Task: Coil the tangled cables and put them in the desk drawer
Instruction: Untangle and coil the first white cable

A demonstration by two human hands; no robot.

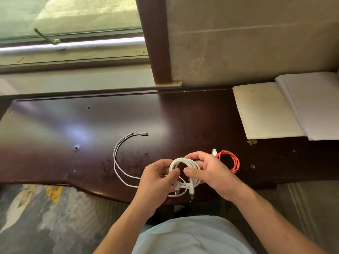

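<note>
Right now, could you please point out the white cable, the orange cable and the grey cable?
white cable (180, 160), head view, top of the coil.
orange cable (231, 158), head view, coil's upper loop.
grey cable (115, 153), head view, curved middle stretch.
</note>
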